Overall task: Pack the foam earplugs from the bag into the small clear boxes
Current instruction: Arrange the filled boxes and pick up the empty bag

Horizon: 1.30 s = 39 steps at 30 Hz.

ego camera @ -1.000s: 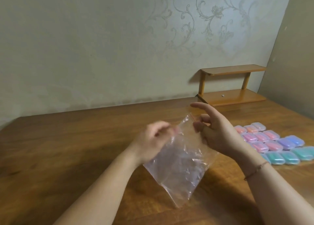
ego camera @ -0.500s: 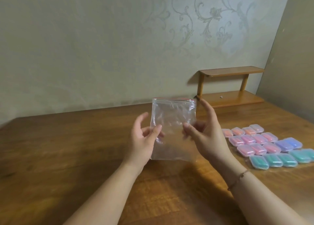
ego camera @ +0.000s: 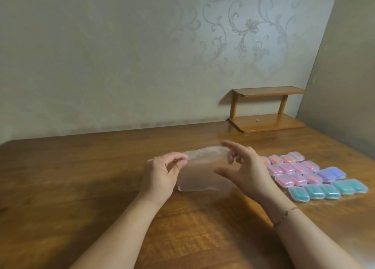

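**Empty-looking bag held between both hands, boxes lined up at right**

Left hand [ego camera: 162,175], centre-left of frame: thumb & forefinger curled into a pinch on the bag's [ego camera: 203,173] upper left edge; other fingers loosely curled behind. Bag sits mid-frame, between the two hands, top edge lifted, bottom edge at or just above the surface [ego camera: 81,177] (can't tell if it touches). It's clear, thin, crinkly film; no earplugs visible inside, looks empty, though motion blur makes that a judgement only.

Right hand [ego camera: 245,171], just right of centre: fingers spread and mostly straight, forefinger tip at the bag's upper right edge, thumb out below. Whether it actually has hold of the film, can't tell; looks more like touching than gripping.

Handling: bag weighs next to nothing, floppy, a bit slippery, so it needs a pinch at the top rim on both sides to keep the mouth open. Gripping mid-panel would just crumple it.

Right side of frame: small clear boxes [ego camera: 316,175] in rows on the surface, lids shut, pink/orange, purple & teal earplugs showing inside. Rigid, light, prob. snap lids; take by the short sides.

Upper right: small wooden shelf [ego camera: 267,108] against the wall.
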Tool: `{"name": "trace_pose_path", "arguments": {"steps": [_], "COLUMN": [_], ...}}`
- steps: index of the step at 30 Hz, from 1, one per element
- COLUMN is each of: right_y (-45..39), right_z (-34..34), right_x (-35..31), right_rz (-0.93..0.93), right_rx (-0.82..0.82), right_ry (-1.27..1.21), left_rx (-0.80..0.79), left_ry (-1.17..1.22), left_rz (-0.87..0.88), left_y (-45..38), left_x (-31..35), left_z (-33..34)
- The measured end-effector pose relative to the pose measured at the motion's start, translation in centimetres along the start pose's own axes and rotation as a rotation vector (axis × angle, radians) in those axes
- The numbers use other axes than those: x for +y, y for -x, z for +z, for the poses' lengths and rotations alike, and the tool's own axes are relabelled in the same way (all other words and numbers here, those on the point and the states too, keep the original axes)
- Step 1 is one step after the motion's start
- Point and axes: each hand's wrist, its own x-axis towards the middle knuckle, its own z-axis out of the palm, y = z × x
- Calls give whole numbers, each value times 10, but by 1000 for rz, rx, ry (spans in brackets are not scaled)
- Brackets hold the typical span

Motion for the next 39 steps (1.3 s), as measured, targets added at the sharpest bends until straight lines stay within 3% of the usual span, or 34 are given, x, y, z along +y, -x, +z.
{"name": "trace_pose_path", "arguments": {"steps": [2, 4, 6, 8, 13, 16, 20, 26, 29, 34, 39], "right_y": [0, 2, 6, 21, 86, 138, 232, 385, 431, 465, 469], "right_z": [1, -2, -13, -32, -93, -144, -199, -212, -188, -123, -78], "right_x": [3, 5, 3, -8, -11, 6, 46, 151, 214, 293, 339], "right_rz": [20, 51, 73, 64, 103, 170, 364, 850, 1115, 1413, 1558], "right_rx": [44, 74, 53, 27, -18, 125, 394, 553, 530, 530, 522], "right_ry": [79, -132, -459, -607, -511, -515, -493, -525, -444, -473, -549], "left_rx": [63, 36, -149, -322, -544, -713, -793, -876, -1098, -1609, -1852], "left_ry": [-38, -28, 103, 305, 612, 710, 601, 555, 415, -176, -440], "left_rz": [71, 66, -70, -202, -126, -118, -34, 204, 173, 135, 114], "left_y": [-2, -4, -3, -3, 5, 19, 57, 159, 218, 308, 362], "left_x": [-2, 5, 17, 35, 98, 156, 213, 273, 262, 205, 164], "left_z": [2, 1, 0, -1, 19, 48, 111, 170, 219, 313, 368]}}
